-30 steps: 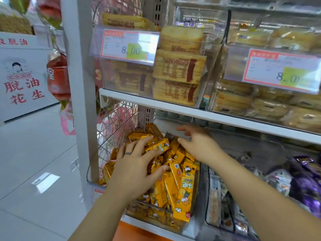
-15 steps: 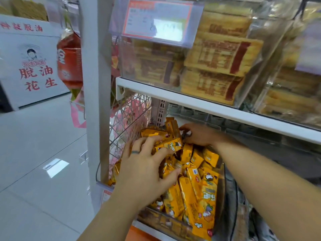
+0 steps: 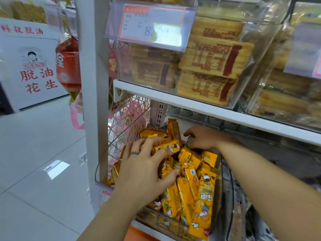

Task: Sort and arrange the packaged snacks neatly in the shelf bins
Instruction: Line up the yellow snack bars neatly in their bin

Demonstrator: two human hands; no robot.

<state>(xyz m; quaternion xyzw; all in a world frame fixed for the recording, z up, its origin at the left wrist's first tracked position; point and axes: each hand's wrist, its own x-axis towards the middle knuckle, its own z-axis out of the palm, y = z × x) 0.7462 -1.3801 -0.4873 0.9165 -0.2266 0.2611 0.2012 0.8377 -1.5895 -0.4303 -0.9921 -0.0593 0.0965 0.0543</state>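
Reaching both hands into the clear bin [image 3: 223, 185] under the white shelf board [image 3: 191, 105], heaped with yellow snack packs [image 3: 189, 193]. Resting the left hand [image 3: 144, 171] on the heap, fingers spread and lightly bent, gripping nothing. Curling the right hand [image 3: 203, 138] down at the bin's back edge beside an upright pack [image 3: 173, 129]; cannot tell if holding anything.

Tall grey metal post [image 3: 94, 84], big white box with red writing [image 3: 33, 66] far left of the post, shiny red bag [image 3: 68, 65] hanging just left of it, pale shiny floor tiles [image 3: 34, 153] low on its left, red-edged paper price card [image 3: 152, 25] high on its right.
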